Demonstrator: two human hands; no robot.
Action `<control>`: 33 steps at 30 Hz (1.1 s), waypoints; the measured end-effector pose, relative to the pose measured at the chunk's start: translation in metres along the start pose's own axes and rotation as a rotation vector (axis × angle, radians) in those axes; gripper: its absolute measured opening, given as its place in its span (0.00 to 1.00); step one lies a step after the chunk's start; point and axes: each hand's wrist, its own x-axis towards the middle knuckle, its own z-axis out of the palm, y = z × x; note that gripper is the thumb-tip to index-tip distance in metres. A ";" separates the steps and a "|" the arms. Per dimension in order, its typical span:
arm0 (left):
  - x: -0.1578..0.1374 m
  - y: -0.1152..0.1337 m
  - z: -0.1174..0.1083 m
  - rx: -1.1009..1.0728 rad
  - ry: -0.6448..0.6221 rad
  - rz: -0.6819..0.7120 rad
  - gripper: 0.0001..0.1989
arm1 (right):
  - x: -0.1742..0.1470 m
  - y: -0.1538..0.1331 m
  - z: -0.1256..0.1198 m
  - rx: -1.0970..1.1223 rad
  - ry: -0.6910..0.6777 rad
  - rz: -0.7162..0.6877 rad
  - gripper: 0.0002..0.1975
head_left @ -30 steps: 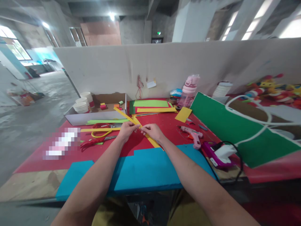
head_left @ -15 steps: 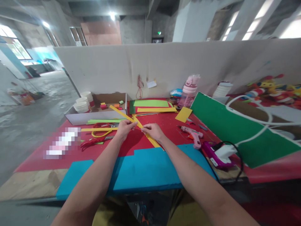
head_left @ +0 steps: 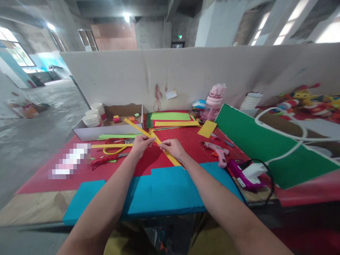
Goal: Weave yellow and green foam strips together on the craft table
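My left hand (head_left: pixel 142 144) pinches a narrow yellow strip of paper or foam (head_left: pixel 136 126), whose free end points up and to the left. Close by on the right, my right hand (head_left: pixel 173 148) is closed with thumb and fingertips on the same yellow band, which slants down toward the blue sheet (head_left: pixel 170 191). Another yellow piece shows just behind the fingers, and I cannot tell whether it is a fold or a separate strip. Left of my left hand lie red-handled scissors (head_left: pixel 105 161), a yellow loop handle (head_left: pixel 114 151) and another yellow strip (head_left: pixel 111 146).
A pink glue gun (head_left: pixel 218 152) and a purple power strip (head_left: pixel 245 177) lie at right, before a leaning green board (head_left: pixel 265 148). At the back are a box (head_left: pixel 106 134) with paper cups (head_left: pixel 92 118), coloured sheets (head_left: pixel 170 116) and a pink bottle (head_left: pixel 213 102).
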 end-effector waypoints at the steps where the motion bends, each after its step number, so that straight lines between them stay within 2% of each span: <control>1: 0.000 0.000 0.000 0.000 0.001 -0.003 0.17 | 0.000 0.000 0.000 0.004 0.004 0.003 0.17; 12: -0.004 -0.006 0.012 0.058 -0.060 0.000 0.16 | 0.001 -0.001 0.005 -0.007 0.007 -0.028 0.17; 21: 0.000 0.006 -0.004 -0.014 0.031 -0.012 0.17 | 0.002 0.008 0.003 0.055 -0.006 0.032 0.17; 24: -0.002 0.004 0.000 -0.057 -0.021 -0.005 0.17 | 0.001 0.005 0.002 0.067 0.000 0.007 0.17; 27: -0.004 0.000 0.008 0.014 -0.091 0.007 0.16 | 0.002 0.002 0.002 0.030 0.002 -0.031 0.18; 30: -0.006 -0.001 0.011 0.108 -0.072 0.015 0.16 | 0.003 0.002 0.003 -0.026 0.016 -0.060 0.18; 33: -0.006 0.000 0.008 0.087 -0.046 -0.004 0.15 | 0.003 0.003 0.003 -0.065 0.012 -0.083 0.16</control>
